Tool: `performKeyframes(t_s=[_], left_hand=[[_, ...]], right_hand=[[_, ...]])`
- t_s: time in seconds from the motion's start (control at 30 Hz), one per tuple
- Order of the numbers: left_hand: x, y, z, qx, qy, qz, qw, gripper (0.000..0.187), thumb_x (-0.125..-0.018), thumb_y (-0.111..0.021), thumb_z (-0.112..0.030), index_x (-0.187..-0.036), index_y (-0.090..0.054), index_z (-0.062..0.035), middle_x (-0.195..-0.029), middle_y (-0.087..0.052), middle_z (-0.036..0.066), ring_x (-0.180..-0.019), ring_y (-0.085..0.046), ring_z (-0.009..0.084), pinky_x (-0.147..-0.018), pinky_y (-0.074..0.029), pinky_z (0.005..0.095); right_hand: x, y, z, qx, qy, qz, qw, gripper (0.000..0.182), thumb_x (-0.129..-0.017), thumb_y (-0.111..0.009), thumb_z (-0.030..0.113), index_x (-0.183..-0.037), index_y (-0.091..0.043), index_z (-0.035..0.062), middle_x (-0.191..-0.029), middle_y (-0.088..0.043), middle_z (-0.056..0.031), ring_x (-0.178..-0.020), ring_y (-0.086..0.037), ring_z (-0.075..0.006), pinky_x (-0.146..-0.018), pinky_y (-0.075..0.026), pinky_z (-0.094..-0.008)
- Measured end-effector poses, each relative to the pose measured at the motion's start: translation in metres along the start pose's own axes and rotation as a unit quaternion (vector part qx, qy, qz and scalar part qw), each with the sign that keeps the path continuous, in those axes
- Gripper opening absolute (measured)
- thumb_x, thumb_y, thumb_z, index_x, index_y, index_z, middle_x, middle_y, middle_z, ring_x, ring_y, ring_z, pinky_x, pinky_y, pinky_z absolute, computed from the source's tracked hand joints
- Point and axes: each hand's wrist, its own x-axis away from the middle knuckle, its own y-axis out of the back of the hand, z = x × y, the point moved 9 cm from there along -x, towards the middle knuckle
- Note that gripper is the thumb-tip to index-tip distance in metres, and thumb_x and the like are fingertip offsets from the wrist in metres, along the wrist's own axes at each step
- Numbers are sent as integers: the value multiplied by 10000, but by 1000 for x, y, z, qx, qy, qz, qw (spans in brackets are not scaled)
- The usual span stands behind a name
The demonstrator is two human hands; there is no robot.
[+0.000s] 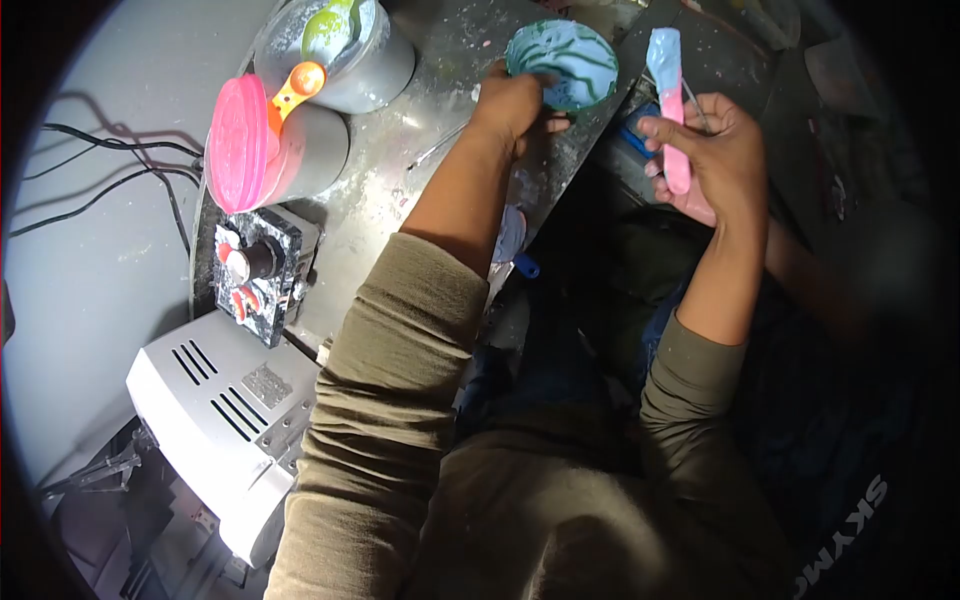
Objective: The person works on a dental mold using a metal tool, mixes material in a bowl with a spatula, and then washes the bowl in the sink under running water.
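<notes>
My left hand grips the near left side of a green mixing bowl, its thumb at the rim. The bowl tilts toward me, and pale blue paste coats its inside, with green streaks showing through. In my right hand is a pink spatula, held upright between thumb and fingers. Blue paste covers the spatula's upper end. A thin metal rod shows behind the spatula, near my right fingers. Just left of that hand, a blue object sits partly hidden in shadow.
A grey tub with a pink lid and an orange scoop stands on the spattered worktop. Behind it is a clear tub with a green scoop. A small black-topped device and white machine are at left.
</notes>
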Motion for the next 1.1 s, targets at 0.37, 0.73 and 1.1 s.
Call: performKeyframes(t_s=[0.37, 0.73, 1.1], left_hand=[[81, 41, -38, 57, -54, -6, 997, 367, -914, -565, -70, -1269, -497, -3, -1185, -616, 150, -1020, -652, 297, -686, -598, 398], [250, 133, -23, 63, -118, -46, 990, 481, -1009, -560, -477, -1278, -559, -79, -1189, -637, 71, -1087, -632, 207, -944, -509, 405], [364, 158, -42, 147, -346, 64, 925, 416, -976, -612, -351, -1270, -472, -92, -1179, -579, 75, -1112, -584, 195, -991, -456, 366]], right_hand=[[24, -11, 7, 157, 43, -36, 986, 244, -810, -840, 112, -885, -628, 17, -675, -613, -50, -505, -573, -128, -405, -426, -283], [190, -139, 62, 410, 379, 134, 819, 155, -909, -647, 198, -977, -672, 61, -795, -697, -177, -794, -679, -397, -692, -523, -460], [318, -200, 11, 523, 362, 1, 772, 330, -952, -627, 311, -982, -614, -18, -735, -687, -237, -697, -709, -388, -631, -551, -485]])
